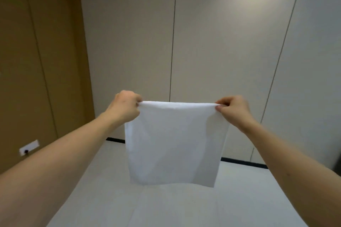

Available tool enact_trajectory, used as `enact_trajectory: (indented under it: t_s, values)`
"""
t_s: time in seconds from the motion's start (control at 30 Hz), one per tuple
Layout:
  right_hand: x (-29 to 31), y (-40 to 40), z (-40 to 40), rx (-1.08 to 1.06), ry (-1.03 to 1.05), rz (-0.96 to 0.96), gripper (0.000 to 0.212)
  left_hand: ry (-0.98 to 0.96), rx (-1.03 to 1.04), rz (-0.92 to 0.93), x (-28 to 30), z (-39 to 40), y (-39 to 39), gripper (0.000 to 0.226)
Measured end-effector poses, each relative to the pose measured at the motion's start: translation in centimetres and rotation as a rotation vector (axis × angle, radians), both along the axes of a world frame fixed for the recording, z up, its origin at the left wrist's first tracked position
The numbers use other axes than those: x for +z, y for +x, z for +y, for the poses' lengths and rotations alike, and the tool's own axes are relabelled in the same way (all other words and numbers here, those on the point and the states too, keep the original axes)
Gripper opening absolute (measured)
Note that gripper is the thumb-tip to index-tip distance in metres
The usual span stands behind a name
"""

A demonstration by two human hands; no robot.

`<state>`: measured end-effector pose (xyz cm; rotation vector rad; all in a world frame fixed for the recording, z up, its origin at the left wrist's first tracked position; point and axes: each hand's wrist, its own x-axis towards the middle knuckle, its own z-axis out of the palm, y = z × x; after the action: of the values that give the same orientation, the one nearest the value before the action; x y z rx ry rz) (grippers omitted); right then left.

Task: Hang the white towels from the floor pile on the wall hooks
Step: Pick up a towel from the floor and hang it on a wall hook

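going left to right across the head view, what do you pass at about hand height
brown wall panel → left hand gripping one top corner → white towel hanging spread between the hands → right hand pinching the other top corner → pale tiled wall

No readable text anywhere.

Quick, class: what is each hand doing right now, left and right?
Left hand: closed, pinching the top left corner of the white towel.
Right hand: closed, pinching the towel's top right corner.
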<state>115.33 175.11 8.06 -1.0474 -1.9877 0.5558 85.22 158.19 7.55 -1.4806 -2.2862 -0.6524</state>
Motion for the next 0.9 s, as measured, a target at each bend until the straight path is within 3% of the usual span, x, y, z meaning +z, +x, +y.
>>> enact_trajectory:
  t_s: [0.2, 0.33, 0.43, 0.57, 0.77, 0.9]
  values:
    - [-0.3, -18.4, 4.2, 0.155, 0.039, -0.236, 0.027, -0.111, 0.203, -0.009, -0.5, -0.3, -11.1, 0.019]
    - [-0.7, -30.5, 7.1, 0.325, 0.035, -0.16, 0.032, 0.055, 0.282, -0.081, -0.5, 0.7, -19.4, 0.027]
    - [-0.1, -38.5, 9.3, 0.434, -0.026, -0.099, 0.018, 0.22, 0.392, -0.154, 0.9, 1.1, -25.5, 0.028]
    - [1.3, -48.9, 11.5, 0.588, -0.135, 0.126, 0.007, 0.373, 0.49, -0.18, 2.5, 1.4, -32.1, 0.025]
    - [2.2, -62.7, 12.6, 0.792, -0.198, 0.235, 0.007, 0.488, 0.523, -0.141, 3.1, 0.2, -42.8, 0.02]
    - [2.7, -71.9, 12.5, 0.958, -0.266, 0.291, 0.015, 0.441, 0.534, -0.177, 3.7, -0.2, -50.3, 0.044]
